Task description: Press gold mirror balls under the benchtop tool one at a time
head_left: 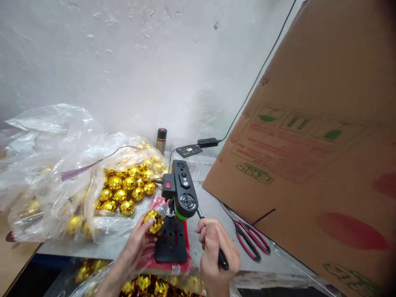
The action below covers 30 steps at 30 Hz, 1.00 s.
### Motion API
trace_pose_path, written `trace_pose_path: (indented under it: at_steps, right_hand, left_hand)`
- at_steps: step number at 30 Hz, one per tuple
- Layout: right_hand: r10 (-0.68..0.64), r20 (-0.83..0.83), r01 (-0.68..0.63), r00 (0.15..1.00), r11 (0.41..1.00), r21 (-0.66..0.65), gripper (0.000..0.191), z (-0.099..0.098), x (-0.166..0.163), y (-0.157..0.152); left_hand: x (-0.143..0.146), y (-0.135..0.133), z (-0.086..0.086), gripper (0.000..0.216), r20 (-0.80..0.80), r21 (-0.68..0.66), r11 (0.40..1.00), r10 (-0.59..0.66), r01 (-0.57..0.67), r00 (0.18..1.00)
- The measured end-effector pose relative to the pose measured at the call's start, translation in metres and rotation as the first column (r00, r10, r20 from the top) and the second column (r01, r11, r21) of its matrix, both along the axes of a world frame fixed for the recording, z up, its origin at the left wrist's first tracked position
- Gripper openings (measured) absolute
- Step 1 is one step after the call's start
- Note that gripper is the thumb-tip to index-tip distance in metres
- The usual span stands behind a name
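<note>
My left hand is closed around a shiny gold mirrored ball, held just left of a small black bench drill press. The ball is close to the chuck, but I cannot tell whether they touch. My right hand is wrapped round the black lever handle on the press's right side. Below the head lies the slotted black base plate, on a red plastic sheet or bag.
Left, a clear plastic bag spills many gold balls; more gold balls lie below the table edge. Red-handled scissors lie right, beside a large tilted cardboard box. A dark-capped bottle and power adapter stand near the wall.
</note>
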State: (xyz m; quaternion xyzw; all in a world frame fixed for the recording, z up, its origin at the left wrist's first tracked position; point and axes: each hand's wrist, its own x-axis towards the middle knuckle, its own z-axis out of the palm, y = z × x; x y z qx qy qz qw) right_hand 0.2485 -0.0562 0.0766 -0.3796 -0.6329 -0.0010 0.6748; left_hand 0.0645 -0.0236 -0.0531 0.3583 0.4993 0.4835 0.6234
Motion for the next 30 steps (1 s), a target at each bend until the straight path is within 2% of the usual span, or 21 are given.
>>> trace_pose_path:
  at_steps: [2,5,8,10,13,19,22,25,30]
  right_hand:
    - [0.004,0.016,-0.004,1.000,1.000,-0.005,0.033,0.003,0.001,-0.001]
    - [0.012,0.056,-0.011,0.998,1.000,-0.020,0.031,0.004,0.003,-0.003]
    - [0.014,0.095,-0.011,0.995,0.999,-0.033,0.029,0.002,0.005,-0.006]
    - [0.011,0.104,-0.008,0.995,1.000,-0.025,0.028,0.000,0.006,-0.007]
    - [0.016,0.114,-0.014,0.993,1.000,-0.015,0.027,-0.001,0.006,-0.006]
    - [0.015,0.127,-0.014,0.992,1.000,-0.013,0.029,0.002,0.006,-0.007]
    - [0.024,0.126,-0.021,0.992,0.999,-0.025,0.029,0.000,0.008,-0.008]
    - [0.031,0.118,-0.027,0.993,0.999,-0.033,0.029,-0.008,0.011,-0.009]
    - [-0.013,0.088,0.014,0.996,1.000,-0.009,0.030,-0.036,0.005,-0.013]
  left_hand:
    - [0.012,-0.005,-0.013,0.081,-0.177,0.060,0.998,-0.002,0.013,0.984]
    - [0.026,-0.004,-0.027,0.074,-0.460,0.190,0.980,0.034,0.060,0.887]
    - [0.032,-0.002,-0.032,0.062,-0.604,0.300,0.944,0.078,0.135,0.793]
    - [0.034,-0.002,-0.032,0.057,-0.632,0.372,0.908,0.096,0.192,0.769]
    - [0.035,-0.003,-0.028,0.054,-0.652,0.413,0.874,0.089,0.254,0.753]
    - [0.042,-0.001,-0.025,0.046,-0.703,0.453,0.845,0.144,0.283,0.697]
    - [0.047,0.003,-0.024,0.040,-0.730,0.424,0.840,0.095,0.339,0.677]
    - [0.048,0.005,-0.025,0.037,-0.718,0.411,0.830,0.039,0.378,0.695]
    - [0.048,0.005,-0.028,0.039,-0.706,0.406,0.842,0.042,0.355,0.707]
